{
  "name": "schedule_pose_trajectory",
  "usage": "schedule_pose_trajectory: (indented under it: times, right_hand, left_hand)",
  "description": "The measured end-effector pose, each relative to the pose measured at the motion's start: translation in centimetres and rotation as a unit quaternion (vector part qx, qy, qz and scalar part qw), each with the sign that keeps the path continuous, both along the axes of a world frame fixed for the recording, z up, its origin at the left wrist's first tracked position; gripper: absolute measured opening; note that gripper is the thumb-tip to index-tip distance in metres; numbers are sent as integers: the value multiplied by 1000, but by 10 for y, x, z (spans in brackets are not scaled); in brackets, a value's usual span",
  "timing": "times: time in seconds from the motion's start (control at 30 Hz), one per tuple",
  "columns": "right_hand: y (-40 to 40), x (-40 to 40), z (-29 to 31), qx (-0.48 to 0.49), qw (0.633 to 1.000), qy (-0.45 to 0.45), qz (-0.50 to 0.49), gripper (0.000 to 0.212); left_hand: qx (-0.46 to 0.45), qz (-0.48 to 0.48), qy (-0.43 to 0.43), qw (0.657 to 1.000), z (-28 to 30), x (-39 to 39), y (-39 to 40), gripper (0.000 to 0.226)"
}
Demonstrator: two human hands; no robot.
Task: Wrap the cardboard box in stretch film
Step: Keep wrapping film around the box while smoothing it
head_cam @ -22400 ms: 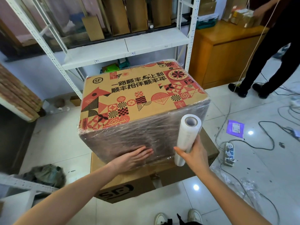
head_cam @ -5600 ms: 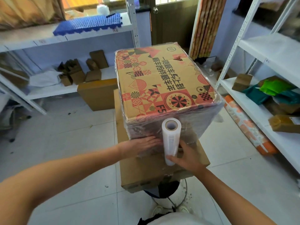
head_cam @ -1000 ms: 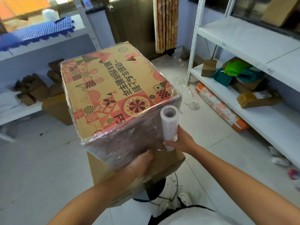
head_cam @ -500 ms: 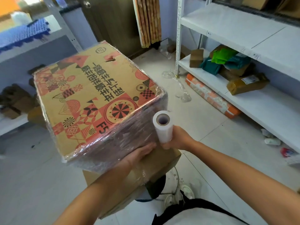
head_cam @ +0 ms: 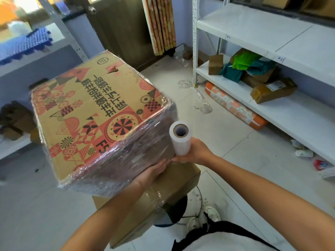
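1. Cardboard, printed with red and black patterns and Chinese lettering, forms the box [head_cam: 96, 113] at the centre of the view; clear stretch film [head_cam: 130, 160] covers its sides and laps over the top edges in wrinkled layers.
2. That printed box sits on a plain brown carton [head_cam: 174, 185] beneath it, whose near corner sticks out below the hands.
3. Left hand [head_cam: 154, 171] lies flat against the film-covered near side of the box, low down by the corner, fingers straight and pressing on the film.
4. Right hand [head_cam: 195, 151] grips the lower end of a white roll of stretch film [head_cam: 181, 140], fingers curled round it; the roll stands upright just beside the box's near right corner, its hollow core facing the camera.
5. White metal shelving [head_cam: 272, 109] runs along the right, its lower shelf carrying taped brown parcels [head_cam: 272, 89] and a green bag [head_cam: 244, 58].
6. An orange patterned package [head_cam: 233, 105] lies on the floor under that shelf, near a crumpled scrap of clear film [head_cam: 201, 104].
7. A blue plastic grid mat [head_cam: 21, 44] rests on a shelf at upper left.
8. White shoes [head_cam: 210, 214] of the person show at the bottom.
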State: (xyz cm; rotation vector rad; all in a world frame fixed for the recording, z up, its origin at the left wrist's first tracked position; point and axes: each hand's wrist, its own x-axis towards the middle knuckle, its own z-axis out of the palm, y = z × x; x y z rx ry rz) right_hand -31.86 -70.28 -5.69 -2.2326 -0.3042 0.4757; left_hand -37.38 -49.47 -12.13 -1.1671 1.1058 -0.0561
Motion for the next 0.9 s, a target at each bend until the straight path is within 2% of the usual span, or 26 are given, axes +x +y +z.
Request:
schedule_pose_trajectory:
  times: [0.2,0.47,0.6,0.67,0.73,0.83,0.9]
  right_hand:
    - [12,-8,0,0,1000,-10,8,78]
    - [23,-18,-6,-8,1000,15,-17,79]
    - [23,-21,-10,38,998,57,0,78]
    - [17,-21,-13,49,995,80,22,77]
    - [10,-21,-14,26,996,84,30,72]
    - [2,-18,-20,-30,997,65,33,72]
    - [-4,-16,-21,-58,996,65,29,72]
  left_hand:
    - [-23,9,18,1000,0,-10,19,81]
    - [-53,54,33,997,-3,-21,36,77]
    - [-47,55,30,997,-11,-26,39,74]
    - [-75,70,35,994,-11,-25,41,76]
    - [-82,62,39,994,-11,-23,38,81]
    - [-45,25,29,998,-8,-21,26,89]
    - [-28,21,16,999,-7,-21,22,87]
